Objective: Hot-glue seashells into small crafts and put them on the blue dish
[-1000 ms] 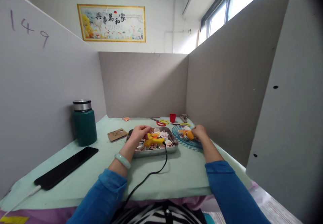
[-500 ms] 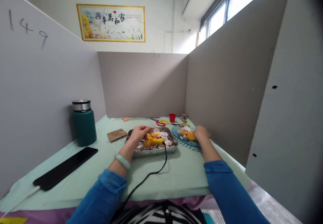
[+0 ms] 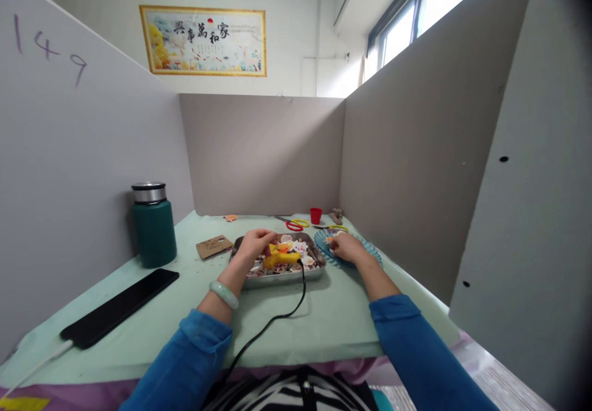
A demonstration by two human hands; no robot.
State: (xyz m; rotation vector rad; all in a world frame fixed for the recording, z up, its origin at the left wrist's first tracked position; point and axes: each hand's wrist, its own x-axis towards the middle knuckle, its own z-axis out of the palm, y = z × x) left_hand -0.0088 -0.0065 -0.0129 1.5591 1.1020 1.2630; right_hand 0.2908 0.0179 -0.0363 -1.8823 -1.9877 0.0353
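Over the left part of a metal tray (image 3: 282, 280), my left hand (image 3: 254, 245) has its fingertips pinched together; anything between them is too small to make out. A yellow glue gun (image 3: 283, 260) with a black cord (image 3: 277, 318) lies in the tray on small shells (image 3: 303, 249) and white pieces, just right of that hand. My right hand (image 3: 350, 249) reaches over a blue glass plate (image 3: 374, 254), its fingers closed and pointing down among small items. An orange and white bit shows by its fingertips. Most of the plate's contents are hidden under the hand.
Behind the tray lie red-and-yellow scissors (image 3: 295, 224), a red cup (image 3: 316, 215) and yellow-handled scissors (image 3: 340, 228). At left are a brown card (image 3: 214, 247), a green bottle (image 3: 154, 229) and a black phone (image 3: 120, 308) with a white cable. Grey partitions (image 3: 263, 152) enclose the table.
My right hand has moved left, from the plate's right edge to over its middle, covering the orange pieces that showed before. My left hand stays at the tray, nearly still.
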